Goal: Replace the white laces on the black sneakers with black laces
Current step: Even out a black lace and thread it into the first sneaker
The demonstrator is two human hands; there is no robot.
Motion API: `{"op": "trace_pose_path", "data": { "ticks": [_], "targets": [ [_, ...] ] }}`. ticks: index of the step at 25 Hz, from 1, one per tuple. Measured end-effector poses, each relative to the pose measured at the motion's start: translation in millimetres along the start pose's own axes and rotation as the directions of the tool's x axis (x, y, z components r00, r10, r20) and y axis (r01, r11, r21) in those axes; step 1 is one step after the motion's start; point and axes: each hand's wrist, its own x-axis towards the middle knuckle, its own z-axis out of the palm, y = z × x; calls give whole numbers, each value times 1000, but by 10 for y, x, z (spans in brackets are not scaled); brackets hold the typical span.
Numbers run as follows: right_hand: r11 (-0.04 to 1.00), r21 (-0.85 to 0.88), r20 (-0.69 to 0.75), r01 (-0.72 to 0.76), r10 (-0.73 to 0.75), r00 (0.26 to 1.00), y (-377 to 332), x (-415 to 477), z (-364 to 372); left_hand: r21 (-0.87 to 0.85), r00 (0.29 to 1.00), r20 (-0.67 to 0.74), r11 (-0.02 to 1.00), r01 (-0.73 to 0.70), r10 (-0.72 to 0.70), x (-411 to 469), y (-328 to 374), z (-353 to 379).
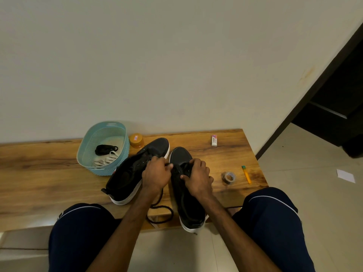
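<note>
Two black sneakers with white soles lie on a wooden bench (39, 169). The left sneaker (135, 169) has bare eyelets and no lace. On the right sneaker (188, 205), both hands work at the eyelets. My left hand (156, 173) pinches a black lace (159, 213), whose loose length loops down over the bench's front edge. My right hand (197, 176) grips the shoe's upper, fingers curled at the eyelets. A light blue basket (84, 152) holds a bundled black lace (106, 149) and white laces (107, 160).
An orange-lidded jar (136, 140) stands behind the left sneaker. A small white box (214, 140), a tape roll (229, 177) and a yellow-and-green pen-like stick (246, 174) lie on the bench's right part. My knees frame the bench's front edge. A dark doorway opens at right.
</note>
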Motion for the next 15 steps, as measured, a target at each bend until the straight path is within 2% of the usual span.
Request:
{"op": "trace_pose_path", "data": {
  "ticks": [2,3,5,6,7,8,10,11,13,15],
  "targets": [
    [997,-55,-16,51,-52,999,-42,-18,-13,-300,1000,1,954,9,-9,-8,74,-222],
    [991,-94,-50,95,-100,994,-80,-30,-27,-505,999,36,862,47,-33,-35,111,-364],
    [961,-103,-162,259,-273,948,-189,-68,-68,-799,987,147,580,156,-63,-111,148,-647],
    [931,-12,-208,365,-359,910,-256,-94,-87,-874,980,193,446,192,-44,-146,140,-756],
    [882,157,-226,445,-407,885,-333,-140,-102,-918,975,222,336,211,-8,-169,128,-826],
    [818,348,-186,457,-417,890,-417,-206,-118,-941,971,237,256,220,37,-195,132,-876],
    [717,606,-11,344,-425,905,-539,-337,-129,-957,967,240,187,220,90,-211,132,-898],
    [698,650,38,299,-423,905,-556,-360,-106,-961,967,236,173,218,93,-214,135,-904],
    [678,679,40,282,-417,908,-534,-344,-72,-961,966,248,143,236,74,-219,128,-918],
    [679,666,-30,309,-390,920,-501,-298,-86,-949,954,288,154,274,77,-222,108,-947]
  ]
}}
